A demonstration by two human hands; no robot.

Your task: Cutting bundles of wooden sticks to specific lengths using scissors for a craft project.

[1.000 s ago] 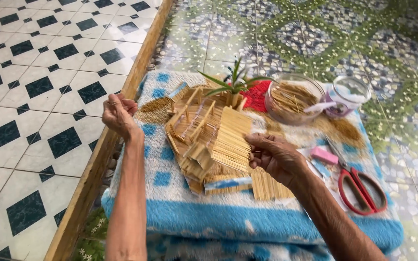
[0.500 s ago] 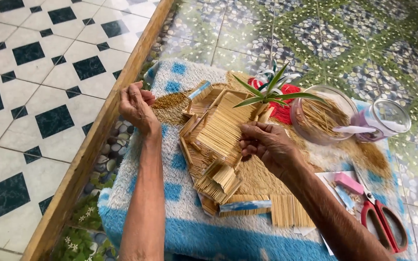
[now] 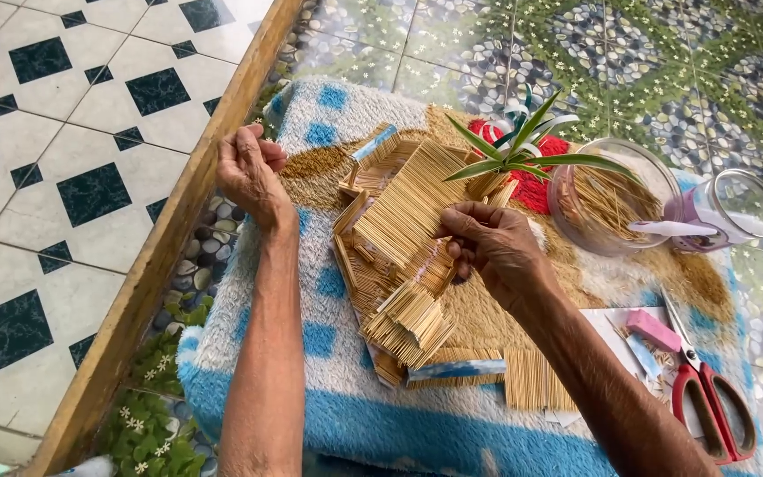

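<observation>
A model house made of thin wooden sticks (image 3: 399,238) lies on a fluffy white and blue mat (image 3: 337,371). My right hand (image 3: 494,252) rests against its slanted roof panel, fingers bent and pinched at the panel's right edge. Over the mat's left edge my left hand (image 3: 251,172) hovers, fingers curled, with nothing visible in it. A small green plant (image 3: 523,150) rises behind the house. Loose bundles of sticks (image 3: 532,380) lie near the front.
A clear glass jar (image 3: 611,199) with sticks lies on its side at the right, its lid (image 3: 739,208) open. Red-handled scissors (image 3: 708,397) and a pink eraser-like block (image 3: 653,331) lie at the right. A wooden beam (image 3: 161,256) borders tiled floor at the left.
The view has drawn closer to the house. My right hand has moved up onto the roof panel, and my left hand has stayed near the mat's left edge.
</observation>
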